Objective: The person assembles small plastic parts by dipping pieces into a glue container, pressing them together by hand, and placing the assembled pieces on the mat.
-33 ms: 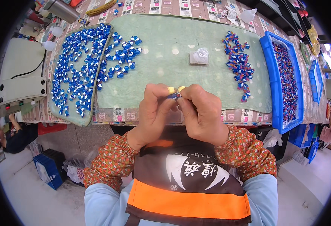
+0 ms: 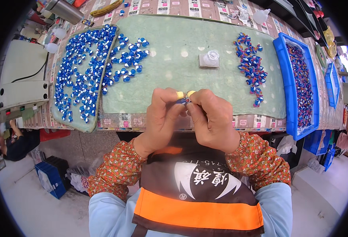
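Observation:
My left hand and my right hand meet over the near edge of the green mat. Between their pinched fingertips is a small blue plastic piece, with a reddish spot at its right end. Fingers cover most of it. Yellow finger covers sit on both index fingertips. To the left, many blue-and-white pieces are scattered on the mat and across a shallow tray. On the right lies a strip of blue, white and orange-red pieces. A clear round container stands on a small pale block beyond my hands.
A blue crate filled with similar multicoloured pieces stands at the right, with another blue tray beyond it. A pale machine is at far left. A metal flask and a banana lie at the back. Other people sit at both sides.

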The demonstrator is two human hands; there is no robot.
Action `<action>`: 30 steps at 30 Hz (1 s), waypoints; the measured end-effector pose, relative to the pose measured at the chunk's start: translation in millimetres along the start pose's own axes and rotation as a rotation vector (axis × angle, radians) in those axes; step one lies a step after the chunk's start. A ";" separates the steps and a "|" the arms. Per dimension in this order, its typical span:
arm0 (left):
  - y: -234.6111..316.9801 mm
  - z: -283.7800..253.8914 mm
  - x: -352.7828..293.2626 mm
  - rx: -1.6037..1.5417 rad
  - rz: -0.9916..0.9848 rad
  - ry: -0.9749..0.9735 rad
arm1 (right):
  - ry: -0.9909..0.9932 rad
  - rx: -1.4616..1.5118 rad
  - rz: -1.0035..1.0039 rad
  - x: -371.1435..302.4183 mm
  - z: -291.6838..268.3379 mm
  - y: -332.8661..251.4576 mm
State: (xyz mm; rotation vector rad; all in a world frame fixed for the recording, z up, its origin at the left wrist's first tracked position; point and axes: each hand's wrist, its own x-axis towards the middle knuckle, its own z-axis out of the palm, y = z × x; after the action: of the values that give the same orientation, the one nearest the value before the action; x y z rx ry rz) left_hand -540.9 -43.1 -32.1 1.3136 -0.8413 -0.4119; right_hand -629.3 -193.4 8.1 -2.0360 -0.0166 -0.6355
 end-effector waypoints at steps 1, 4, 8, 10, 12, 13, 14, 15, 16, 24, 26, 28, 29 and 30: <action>-1.7 -0.3 -0.4 0.015 0.017 0.000 | 0.009 -0.005 -0.006 -1.5 1.2 1.7; -1.5 0.7 -2.2 0.030 0.019 0.006 | 0.000 -0.015 -0.038 -1.8 1.6 5.5; -2.4 -1.8 -3.8 0.083 -0.019 0.021 | 0.008 -0.015 -0.078 -1.4 -2.1 9.3; 8.1 -6.9 4.9 0.215 -0.028 -0.020 | -0.044 -0.031 -0.062 -0.6 -10.0 9.7; 14.3 -17.6 12.7 0.355 -0.044 -0.049 | -0.114 -0.021 0.059 6.2 -19.8 1.2; 13.9 -23.2 19.8 0.483 0.050 -0.044 | -0.176 -0.020 0.182 7.4 -26.4 -3.1; 13.6 -30.3 23.8 0.617 0.140 -0.033 | -0.176 -0.022 0.185 7.2 -31.8 2.1; 14.1 -38.4 25.6 0.614 0.139 -0.033 | -0.099 -0.102 0.202 8.7 -40.8 13.0; 14.1 -47.4 26.2 0.693 0.052 -0.034 | -0.024 -0.181 0.218 10.7 -50.3 25.6; 14.9 -53.5 30.7 0.925 -0.043 -0.113 | 0.048 -0.895 0.115 20.7 -99.2 66.2; 18.9 -50.8 31.1 0.960 -0.054 -0.158 | 0.000 -0.991 0.055 22.2 -94.7 73.2; 17.3 -47.1 30.9 0.950 -0.036 -0.146 | -0.047 -1.076 -0.013 24.2 -92.7 77.6; 16.2 -49.2 30.7 0.929 -0.015 -0.139 | -0.052 -1.058 -0.015 23.7 -93.7 76.5; 16.1 -54.4 31.5 0.944 -0.022 -0.130 | -0.057 -1.040 -0.017 23.9 -92.1 73.9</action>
State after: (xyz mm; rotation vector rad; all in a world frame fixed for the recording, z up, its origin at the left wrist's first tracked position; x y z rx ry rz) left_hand -483.3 -24.5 -8.5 2.1771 -1.1956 -0.0960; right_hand -628.8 -313.2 -4.2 -3.0503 0.3246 -0.6616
